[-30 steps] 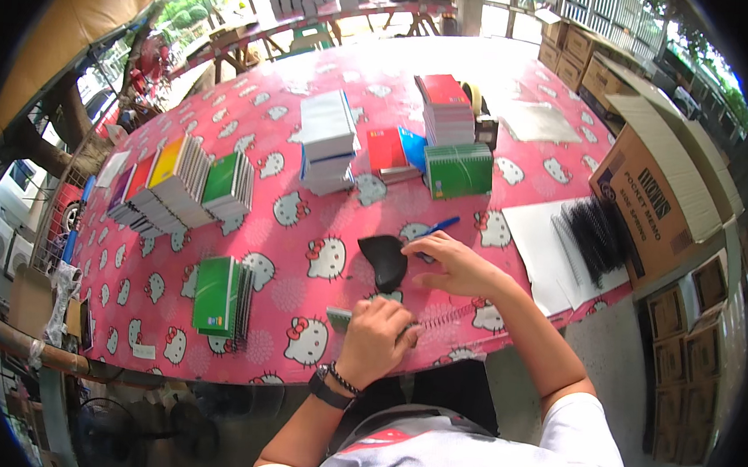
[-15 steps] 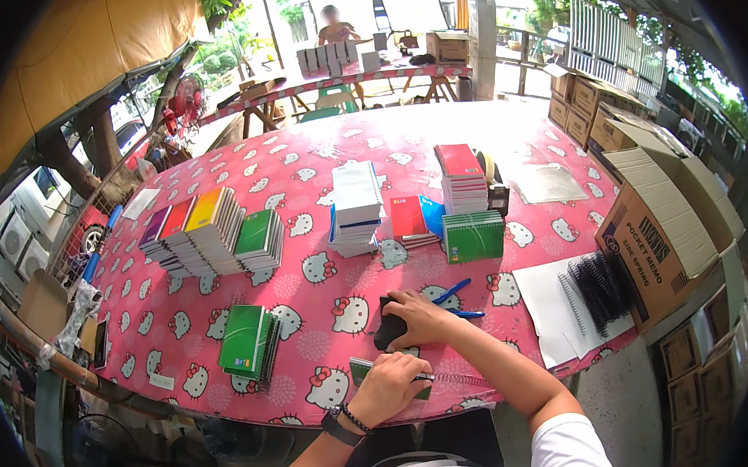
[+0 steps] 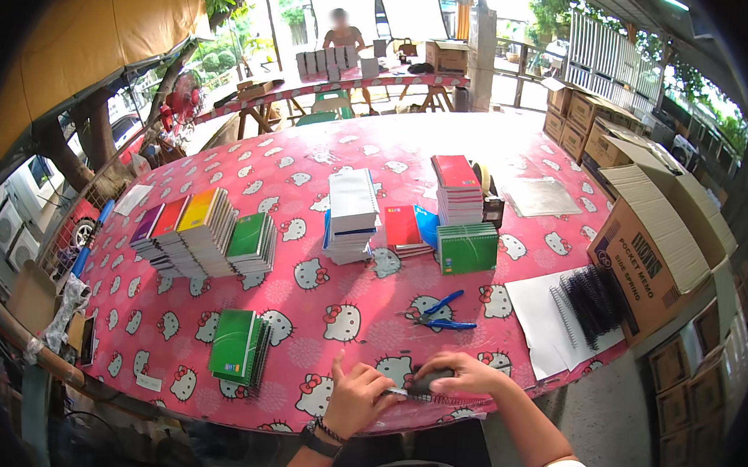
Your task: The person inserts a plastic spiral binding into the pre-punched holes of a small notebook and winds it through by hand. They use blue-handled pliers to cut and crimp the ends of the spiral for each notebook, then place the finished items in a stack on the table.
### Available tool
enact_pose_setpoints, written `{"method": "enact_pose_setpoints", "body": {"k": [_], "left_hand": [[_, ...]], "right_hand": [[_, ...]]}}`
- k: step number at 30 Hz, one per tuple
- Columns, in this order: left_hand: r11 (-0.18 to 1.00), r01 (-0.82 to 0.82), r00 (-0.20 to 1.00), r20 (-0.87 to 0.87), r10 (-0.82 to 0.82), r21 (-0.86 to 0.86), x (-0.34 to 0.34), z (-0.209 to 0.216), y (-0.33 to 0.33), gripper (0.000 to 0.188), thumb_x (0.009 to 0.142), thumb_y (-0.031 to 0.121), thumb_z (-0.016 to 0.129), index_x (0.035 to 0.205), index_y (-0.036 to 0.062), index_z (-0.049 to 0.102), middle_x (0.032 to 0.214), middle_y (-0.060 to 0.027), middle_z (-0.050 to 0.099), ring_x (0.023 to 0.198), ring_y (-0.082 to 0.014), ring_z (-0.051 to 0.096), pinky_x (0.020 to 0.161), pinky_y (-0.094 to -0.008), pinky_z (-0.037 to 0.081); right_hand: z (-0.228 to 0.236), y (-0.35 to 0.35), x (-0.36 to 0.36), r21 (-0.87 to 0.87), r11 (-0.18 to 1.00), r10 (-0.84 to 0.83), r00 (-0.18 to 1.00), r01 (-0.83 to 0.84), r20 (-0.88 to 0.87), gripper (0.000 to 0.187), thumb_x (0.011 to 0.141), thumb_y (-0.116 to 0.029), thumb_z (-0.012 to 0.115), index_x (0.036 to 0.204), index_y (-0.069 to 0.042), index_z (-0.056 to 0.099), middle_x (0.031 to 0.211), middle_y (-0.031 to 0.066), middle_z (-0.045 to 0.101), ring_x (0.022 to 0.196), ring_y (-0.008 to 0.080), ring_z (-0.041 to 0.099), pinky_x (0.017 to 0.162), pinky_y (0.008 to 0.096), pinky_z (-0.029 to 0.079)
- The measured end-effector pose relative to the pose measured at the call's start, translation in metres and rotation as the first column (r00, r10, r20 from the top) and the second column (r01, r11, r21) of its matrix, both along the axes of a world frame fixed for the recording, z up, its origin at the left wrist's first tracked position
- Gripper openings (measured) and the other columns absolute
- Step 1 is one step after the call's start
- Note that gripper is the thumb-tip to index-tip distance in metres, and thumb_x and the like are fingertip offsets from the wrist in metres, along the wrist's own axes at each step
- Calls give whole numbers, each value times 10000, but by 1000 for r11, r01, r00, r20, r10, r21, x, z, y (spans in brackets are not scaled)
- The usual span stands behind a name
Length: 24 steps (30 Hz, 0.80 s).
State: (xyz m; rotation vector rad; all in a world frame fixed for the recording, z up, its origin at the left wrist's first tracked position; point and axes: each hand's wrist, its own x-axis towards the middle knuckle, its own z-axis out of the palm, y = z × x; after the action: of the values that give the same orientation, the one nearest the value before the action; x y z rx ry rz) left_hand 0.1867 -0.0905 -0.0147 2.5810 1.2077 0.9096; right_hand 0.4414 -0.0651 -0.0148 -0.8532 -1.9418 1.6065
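- Pinching small notebook [image 3: 395,391] between left-hand [image 3: 357,398] fingers, near front edge of pink table [image 3: 301,336].
- Clamping black rounded pad [image 3: 434,381] in right hand [image 3: 465,374], just beside notebook.
- Working over black spiral coil [image 3: 460,401] along front edge; probably best keeping coil straight, pages flush.

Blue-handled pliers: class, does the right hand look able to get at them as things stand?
Probably yes: the pliers lie just beyond the right hand with nothing standing between, though it may need to release the dark object it holds.
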Motion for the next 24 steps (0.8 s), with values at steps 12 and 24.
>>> {"method": "enact_pose_setpoints", "body": {"k": [12, 24], "left_hand": [[1000, 13, 1000, 23, -13, -1, -2, -1, 0, 227, 699, 327, 758, 809, 145, 680, 770, 30, 615, 847, -159, 577, 1039, -579, 186], [1000, 20, 999, 44, -19, -22, 16, 6, -8, 218, 742, 252, 732, 937, 185, 662, 822, 41, 628, 867, -151, 588, 1042, -588, 168]], "right_hand": [[-4, 4, -4, -57, 998, 8, 981, -19, -195, 459, 799, -410, 671, 1084, -51, 639, 1066, 102, 608, 1035, 235, 539, 935, 349, 395], [16, -9, 7, 142, 982, -125, 992, 126, -18, 580, 713, -467, 737, 1120, -69, 631, 1208, 146, 545, 1182, 277, 474, 1003, 403, 354]]}}
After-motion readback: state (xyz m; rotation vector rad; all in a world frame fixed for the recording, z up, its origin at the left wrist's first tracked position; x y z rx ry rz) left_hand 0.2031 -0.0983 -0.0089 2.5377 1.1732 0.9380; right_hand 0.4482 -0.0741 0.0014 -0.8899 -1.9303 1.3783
